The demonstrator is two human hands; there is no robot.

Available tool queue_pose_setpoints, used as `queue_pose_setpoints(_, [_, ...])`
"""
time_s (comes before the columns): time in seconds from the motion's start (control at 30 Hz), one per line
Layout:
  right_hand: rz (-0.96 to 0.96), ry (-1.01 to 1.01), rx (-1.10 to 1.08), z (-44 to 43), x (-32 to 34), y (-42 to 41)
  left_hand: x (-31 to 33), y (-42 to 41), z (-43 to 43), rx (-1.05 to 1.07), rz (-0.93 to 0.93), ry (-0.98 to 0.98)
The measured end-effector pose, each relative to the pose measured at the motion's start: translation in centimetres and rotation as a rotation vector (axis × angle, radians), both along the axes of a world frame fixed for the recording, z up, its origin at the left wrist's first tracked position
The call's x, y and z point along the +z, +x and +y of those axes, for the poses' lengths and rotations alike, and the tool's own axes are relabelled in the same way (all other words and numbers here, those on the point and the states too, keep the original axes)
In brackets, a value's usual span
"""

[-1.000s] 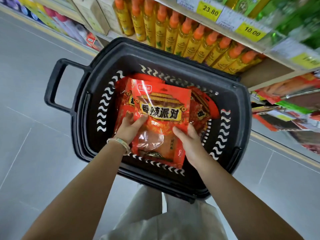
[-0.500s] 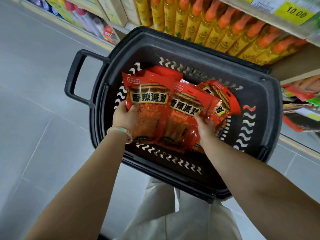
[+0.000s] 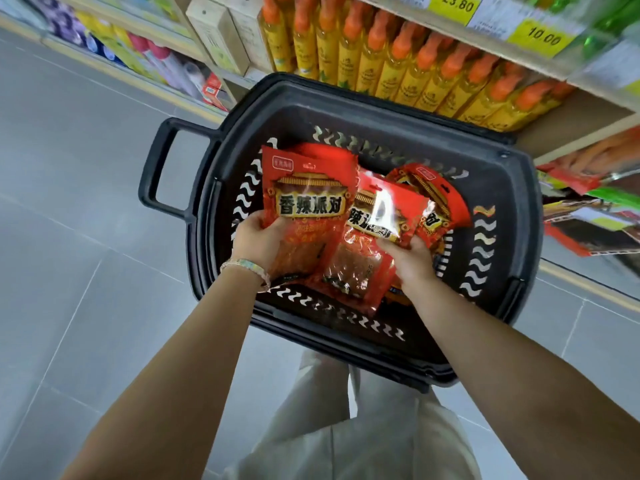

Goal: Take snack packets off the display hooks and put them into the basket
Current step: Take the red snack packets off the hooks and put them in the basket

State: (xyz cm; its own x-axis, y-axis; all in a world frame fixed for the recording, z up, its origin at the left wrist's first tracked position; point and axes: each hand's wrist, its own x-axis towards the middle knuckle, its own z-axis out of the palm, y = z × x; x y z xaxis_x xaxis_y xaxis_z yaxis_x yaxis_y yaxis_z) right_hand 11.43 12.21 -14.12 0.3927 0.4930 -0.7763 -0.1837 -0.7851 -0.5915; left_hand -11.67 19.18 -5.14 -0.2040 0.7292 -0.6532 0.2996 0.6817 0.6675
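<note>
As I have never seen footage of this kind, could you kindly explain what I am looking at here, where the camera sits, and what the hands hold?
There is no machine: these are a person's two bare hands, filmed by one wide-angle camera worn on the head, looking forward and down. Below them is a black basket in a shop aisle. The left hand grips the left packet, a red snack bag, and the right hand grips the middle packet beside it, both within the basket's rim. A third packet lies further right in it. Behind are shelves of yellow bottles with price tags.
</note>
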Motion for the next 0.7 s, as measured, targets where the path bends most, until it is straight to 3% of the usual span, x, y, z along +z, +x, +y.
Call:
queue_pose_setpoints(0.1, [-0.019, 0.093, 0.032, -1.8, 3.3, 0.8, 2.4, -0.1, -0.8, -0.02, -0.025, 0.025])
queue_pose_setpoints(0.2, [-0.179, 0.162, 0.121, -3.9, 6.6, 1.9, 5.0, -0.4, -2.0, -0.02, -0.036, 0.078])
queue_pose_setpoints(0.3, [-0.371, 0.142, 0.382, -5.2, 9.2, 2.6, 7.1, -0.4, -2.8, -0.053, 0.0, 0.133])
queue_pose_setpoints(0.4, [-0.416, 0.165, 0.48, -6.0, 11.3, 2.7, 8.8, 0.7, -3.3, -0.112, 0.012, 0.162])
queue_pose_setpoints(0.53, [-0.503, 0.306, 0.342, -7.1, 14.6, 2.9, 11.5, 3.5, -4.0, -0.18, -0.008, 0.23])
queue_pose_setpoints(0.7, [-0.661, 0.43, -0.039, -10.4, 18.9, 5.6, 16.0, 7.8, -5.2, -0.299, -0.018, 0.371])
